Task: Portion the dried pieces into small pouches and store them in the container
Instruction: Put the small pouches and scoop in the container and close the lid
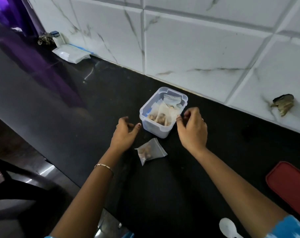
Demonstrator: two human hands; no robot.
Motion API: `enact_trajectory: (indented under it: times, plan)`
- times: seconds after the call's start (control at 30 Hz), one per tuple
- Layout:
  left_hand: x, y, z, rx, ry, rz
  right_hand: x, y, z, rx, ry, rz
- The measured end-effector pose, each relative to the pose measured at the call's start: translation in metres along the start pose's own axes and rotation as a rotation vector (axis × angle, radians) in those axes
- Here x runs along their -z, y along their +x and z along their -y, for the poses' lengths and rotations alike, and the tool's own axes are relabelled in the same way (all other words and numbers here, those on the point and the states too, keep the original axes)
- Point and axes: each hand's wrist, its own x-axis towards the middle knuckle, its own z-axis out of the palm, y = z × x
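So the person is standing at the black worktop (87,103), and by the look of it they're well into the storing part rather than the filling part. The clear container (152,128) is sitting mid-worktop with several filled pouches (164,112) standing up inside it, and one more filled pouch (151,150) is lying flat at the container's 6 o'clock, just beside it and not touching either hand. The left hand (124,133) is hovering at the container's 8 o'clock with fingers loosely curled and apart, holding nothing. The right hand (193,129) is sitting at the 3 o'clock rim with thumb and fingertips curled right by a corner of a pouch inside. Honestly can't tell whether it's pinching that corner or just next to it. My guess is the next move is picking up the loose pouch and tucking it in with the others, which probably means nudging them over, since the box is looking pretty full. The red lid (289,188) is waiting off at 4 o'clock, well apart, for closing up afterwards. A white spoon (227,226) is lying near the bottom edge, around 5 o'clock.
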Motion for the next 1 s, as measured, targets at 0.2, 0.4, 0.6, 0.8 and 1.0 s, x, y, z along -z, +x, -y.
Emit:
enact_trajectory:
  times: [0.2,0.4,0.6,0.8,1.0]
  plan:
    - [-0.020,-0.024,0.030,0.074,0.184,0.186,-0.027,-0.057,-0.026,-0.182,-0.156,0.374]
    - [-0.022,-0.030,0.032,0.007,0.319,0.185,-0.043,-0.071,-0.016,-0.144,-0.207,0.508]
    - [-0.021,-0.035,0.034,-0.036,0.381,0.262,-0.042,-0.072,-0.014,-0.137,-0.219,0.541]
    - [0.005,-0.034,0.023,-0.053,0.058,0.373,-0.023,-0.067,0.000,-0.196,0.353,0.458]
    - [0.025,-0.014,-0.027,-0.231,-0.089,0.320,-0.007,-0.011,0.020,-0.087,0.529,0.296]
